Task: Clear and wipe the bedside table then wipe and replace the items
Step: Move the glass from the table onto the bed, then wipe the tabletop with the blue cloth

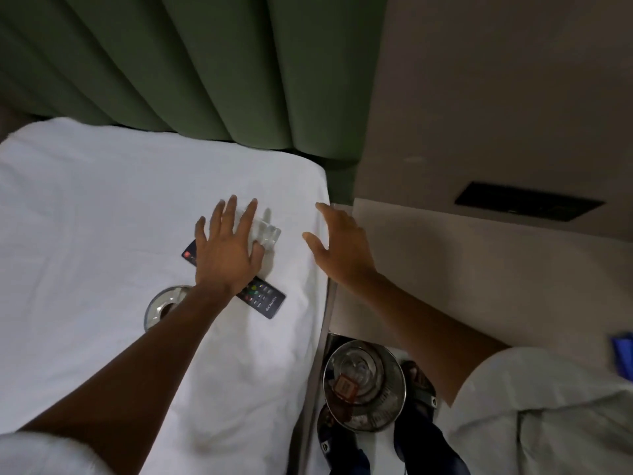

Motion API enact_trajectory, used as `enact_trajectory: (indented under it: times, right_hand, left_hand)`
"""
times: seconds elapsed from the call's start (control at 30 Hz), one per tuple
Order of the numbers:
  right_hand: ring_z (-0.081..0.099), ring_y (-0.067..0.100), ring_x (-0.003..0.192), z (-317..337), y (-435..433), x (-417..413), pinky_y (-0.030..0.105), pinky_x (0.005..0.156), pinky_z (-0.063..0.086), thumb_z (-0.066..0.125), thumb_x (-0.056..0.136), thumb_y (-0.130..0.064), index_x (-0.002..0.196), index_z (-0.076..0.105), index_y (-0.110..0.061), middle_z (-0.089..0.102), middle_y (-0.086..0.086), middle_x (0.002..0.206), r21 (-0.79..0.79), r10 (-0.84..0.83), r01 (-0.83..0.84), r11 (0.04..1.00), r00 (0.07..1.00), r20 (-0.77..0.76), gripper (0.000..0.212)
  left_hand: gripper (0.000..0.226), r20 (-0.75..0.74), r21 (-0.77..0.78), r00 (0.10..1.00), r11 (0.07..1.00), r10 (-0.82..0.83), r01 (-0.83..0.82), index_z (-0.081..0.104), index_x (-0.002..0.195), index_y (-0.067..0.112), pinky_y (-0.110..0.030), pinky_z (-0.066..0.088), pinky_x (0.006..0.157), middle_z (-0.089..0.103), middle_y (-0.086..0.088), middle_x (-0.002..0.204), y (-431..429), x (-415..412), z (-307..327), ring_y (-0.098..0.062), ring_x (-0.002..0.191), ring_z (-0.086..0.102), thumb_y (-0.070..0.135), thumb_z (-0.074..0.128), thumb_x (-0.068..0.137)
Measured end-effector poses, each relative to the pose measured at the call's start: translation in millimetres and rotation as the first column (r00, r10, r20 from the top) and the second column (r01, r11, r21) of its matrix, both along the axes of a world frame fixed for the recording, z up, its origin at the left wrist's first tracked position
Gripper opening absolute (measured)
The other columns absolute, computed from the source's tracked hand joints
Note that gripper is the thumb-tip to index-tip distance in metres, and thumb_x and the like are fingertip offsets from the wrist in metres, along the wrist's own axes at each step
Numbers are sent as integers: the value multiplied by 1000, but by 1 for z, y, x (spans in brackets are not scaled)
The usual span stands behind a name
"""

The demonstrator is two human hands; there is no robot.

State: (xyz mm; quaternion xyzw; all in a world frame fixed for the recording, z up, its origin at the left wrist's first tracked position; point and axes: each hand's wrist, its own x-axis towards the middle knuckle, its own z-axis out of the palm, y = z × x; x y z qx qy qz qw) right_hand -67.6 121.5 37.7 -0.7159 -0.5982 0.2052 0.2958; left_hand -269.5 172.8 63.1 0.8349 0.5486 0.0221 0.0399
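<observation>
The word "CROWN" is being shown in pale letters on the lower end of the dark remote control (262, 298), which is lying on the white bed (85, 207). No other text is being displayed legibly.

White bedsheet (102, 217), green headboard (191, 63)

Left hand (224, 250) covers the middle of the remote (265, 298), only its two ends show. Clear item (265, 233) under the fingers is blurred, can't tell what it is. Forearm hides part of the glass dish (161, 305). Bin (364, 383) contents unreadable. Blue object (623, 354) cut off by right edge.
</observation>
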Motion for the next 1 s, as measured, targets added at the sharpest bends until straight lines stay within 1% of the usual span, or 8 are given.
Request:
enact_trajectory:
  times: [0.13, 0.27, 0.43, 0.57, 0.7, 0.77, 0.87, 1.0]
  right_hand:
    - [49, 32, 122, -4, -38, 41, 46, 99, 38, 43, 93, -41, 140, 38, -15, 52, 14, 136, 9, -125, 125, 992, 991, 49, 54]
    - [53, 35, 115, -15, -82, 90, 47, 94, 41, 30, 89, -49, 135, 45, -13, 57, 15, 129, -9, -247, 248, 969, 967, 66, 60]
    - [52, 35, 117, -52, -190, 191, 47, 99, 39, 29, 87, -47, 132, 48, -13, 57, 15, 130, -132, -453, 456, 880, 890, 54, 60]
    - [50, 34, 118, -87, -299, 281, 46, 98, 39, 33, 93, -43, 130, 50, -15, 57, 14, 129, -181, -585, 627, 758, 776, 237, 50]
    - [51, 37, 111, -128, -366, 376, 48, 90, 39, 31, 94, -45, 122, 54, -15, 60, 17, 119, -180, -616, 710, 681, 689, 382, 47]
    - [45, 38, 124, -153, -384, 417, 50, 101, 35, 27, 95, -47, 130, 50, -15, 52, 21, 133, -214, -599, 715, 666, 683, 419, 53]
    - [17, 29, 145, -197, -409, 456, 47, 118, 14, 22, 97, -52, 147, 29, -18, 22, 13, 157, -319, -550, 701, 638, 705, 448, 61]
    - [10, 27, 147, -237, -404, 443, 48, 119, 9, 26, 98, -49, 150, 17, -17, 16, 12, 159, -264, -549, 733, 627, 656, 518, 63]
  left_hand:
    - [64, 65, 106, 994, 991, -85, 78, 27, 152, 18, -57, 16, 116, 26, -14, 160, -17, 48, 1, -33, 148, 22, 43, 38, 94]
    - [60, 72, 104, 966, 965, -248, 240, 33, 149, 18, -56, 23, 115, 32, -13, 157, -48, 123, -10, -32, 145, 29, 41, 40, 94]
    - [57, 70, -39, 881, 881, -469, 472, 34, 146, 18, -56, 29, 112, 38, -14, 154, -122, 224, -52, -31, 143, 34, 42, 36, 94]
    - [68, 73, -249, 857, 823, -510, 511, 19, 153, 18, -51, 27, 114, 31, -14, 157, -186, 299, -101, -31, 143, 33, 54, 32, 97]
    - [72, -10, -300, 833, 796, -553, 525, 17, 152, 19, -55, 31, 111, 36, -16, 155, -218, 368, -167, -35, 141, 37, 62, 26, 94]
    - [69, -34, -308, 843, 807, -538, 503, 14, 153, 22, -55, 24, 115, 28, -15, 159, -215, 391, -200, -35, 145, 27, 60, 22, 96]
    - [71, -82, -300, 851, 827, -518, 475, 15, 155, 17, -56, 14, 119, 16, -18, 162, -222, 406, -246, -36, 150, 13, 56, 10, 96]
    - [64, -114, -184, 859, 860, -499, 475, 21, 153, 16, -55, 10, 119, 18, -20, 161, -230, 405, -264, -37, 148, 15, 50, 25, 99]
